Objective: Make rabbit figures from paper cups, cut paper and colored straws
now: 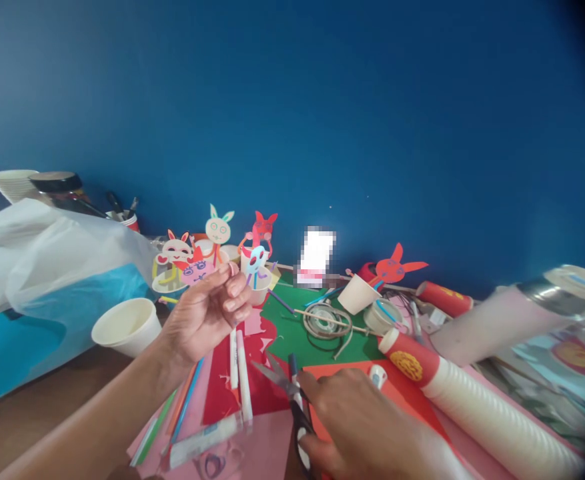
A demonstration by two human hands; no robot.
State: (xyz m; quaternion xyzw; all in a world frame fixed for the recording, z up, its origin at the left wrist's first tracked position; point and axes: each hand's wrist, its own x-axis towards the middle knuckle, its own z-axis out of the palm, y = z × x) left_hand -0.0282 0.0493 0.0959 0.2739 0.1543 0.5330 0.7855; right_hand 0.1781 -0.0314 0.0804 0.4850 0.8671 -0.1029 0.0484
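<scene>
My left hand point(217, 303) is raised over the middle of the table, thumb and index finger pinched together. A small pinkish edge shows at the fingertips, too small to name. Lower right, my right hand point(362, 407) has its fingers around the handles of scissors point(299, 420), whose blades are parted and point up and left. Beneath the blades lies cut red paper point(267, 390), with two white markers point(244, 377) on it. Orange paper point(412, 400) lies under my right hand. Just behind my left hand is a pink paper animal face point(195, 272).
Paper rabbit figures point(218, 230) in cups line the back by the blue wall. A white paper cup point(126, 327) stands left, beside a plastic bag point(57, 267). A long stack of cups point(497, 407) lies right. Coiled cord point(326, 320) rests on green paper point(282, 303).
</scene>
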